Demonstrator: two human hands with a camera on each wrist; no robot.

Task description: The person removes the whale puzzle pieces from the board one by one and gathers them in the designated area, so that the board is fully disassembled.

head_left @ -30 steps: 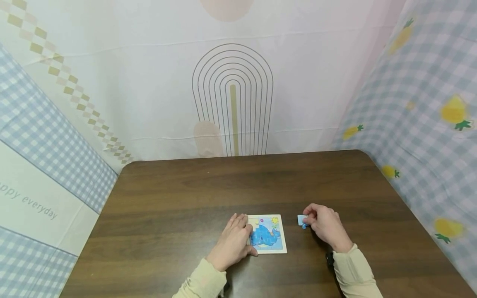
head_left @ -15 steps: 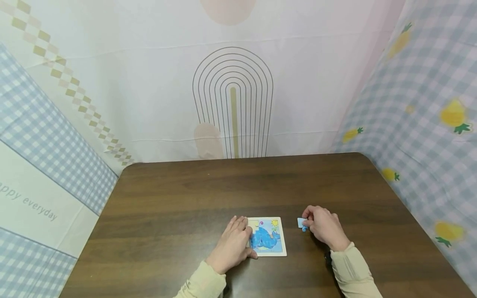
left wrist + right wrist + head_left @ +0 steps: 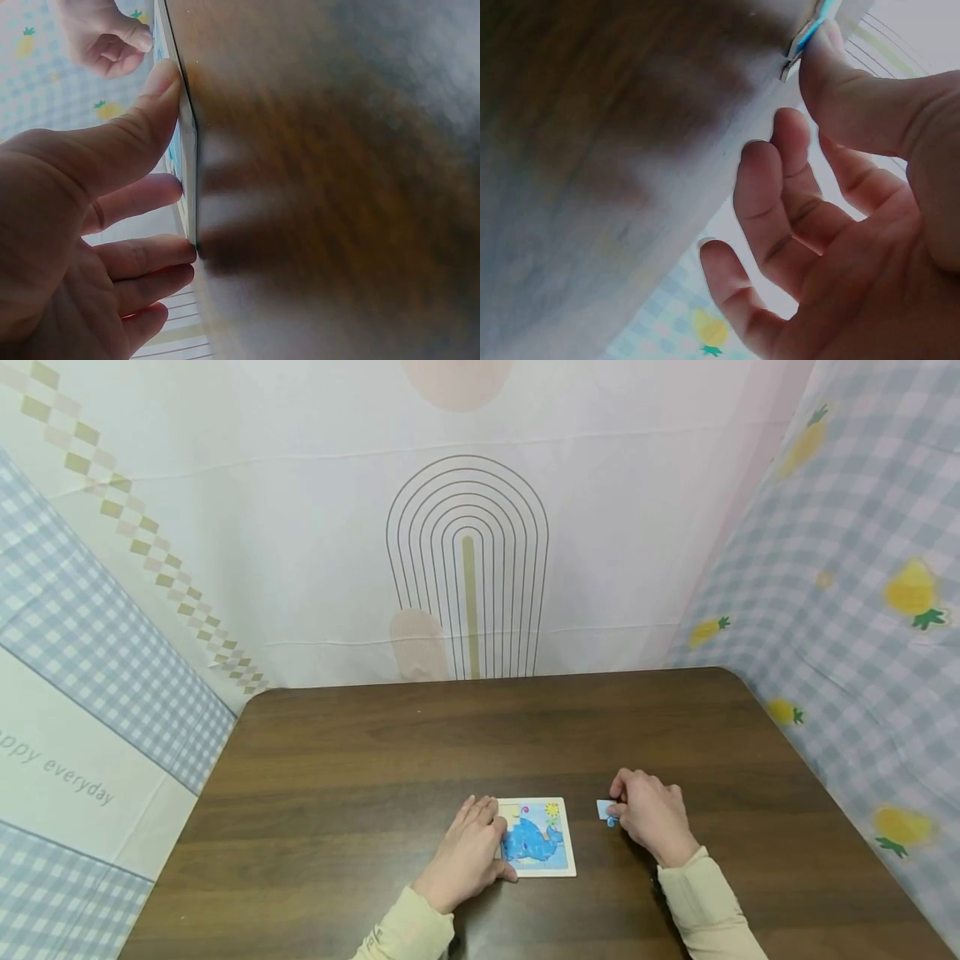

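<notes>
A square puzzle board (image 3: pixel 569 852) with a pale frame and a blue whale picture (image 3: pixel 534 839) lies on the table. My left hand (image 3: pixel 467 852) rests along its left side, thumb at the near edge and the other fingers spread toward the far left corner. In the left wrist view, the thumb (image 3: pixel 154 112) and fingertips meet the board's edge (image 3: pixel 187 161). To the right of the board, my right hand (image 3: pixel 654 817) pinches a small light blue puzzle piece (image 3: pixel 603 808), its right part hidden under the fingers. The right wrist view shows the thumb (image 3: pixel 836 82) against the piece (image 3: pixel 808 36).
The dark wooden table (image 3: pixel 360 752) reaches back to a white cloth (image 3: pixel 315 543) printed with arches. Blue checked cloth (image 3: pixel 847 635) with pineapples hangs at the right, and more checked cloth (image 3: pixel 112 602) at the left.
My right hand has shifted very slightly left and away from me, with the puzzle piece between its fingers. The left hand stays on the board. The head view has tilted up a little.
</notes>
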